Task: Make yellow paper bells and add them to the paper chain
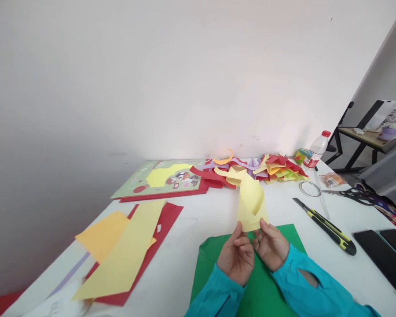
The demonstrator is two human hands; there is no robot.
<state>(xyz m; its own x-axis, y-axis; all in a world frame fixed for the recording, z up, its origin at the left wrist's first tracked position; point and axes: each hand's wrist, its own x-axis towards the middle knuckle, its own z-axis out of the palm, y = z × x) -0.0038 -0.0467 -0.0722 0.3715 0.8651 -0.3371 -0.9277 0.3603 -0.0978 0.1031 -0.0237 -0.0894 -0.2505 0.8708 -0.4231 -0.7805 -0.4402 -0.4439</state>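
Pale yellow paper piece (245, 207): one, curled, with a cut flap bending at its upper part; held upright in both hands, seen against the far edge of the green sheet.
Left hand (236, 257): thumb and fingers pinched on the paper's lower left corner.
Right hand (272, 246): thumb on the lower right corner, fingers curled beneath and behind.
Green sheet (254, 293): flat on the white table (181, 255), under the hands.
Right of it: yellow-and-black utility knife (331, 232), lying aslant; clear tape roll (300, 190); black-handled scissors (358, 196); dark flat objects (379, 253) near the table's edge.
Beyond: heap of folded coloured paper (284, 167); red-capped bottle (317, 150), upright; orange curved strip (222, 161), resting on other strips.
Far left: pale green illustrated sheet (141, 176) over red.
Near left: long yellow strip (125, 253), overlapping an orange sheet (100, 233) and a red sheet (171, 215); purple strip (69, 274) beside them.
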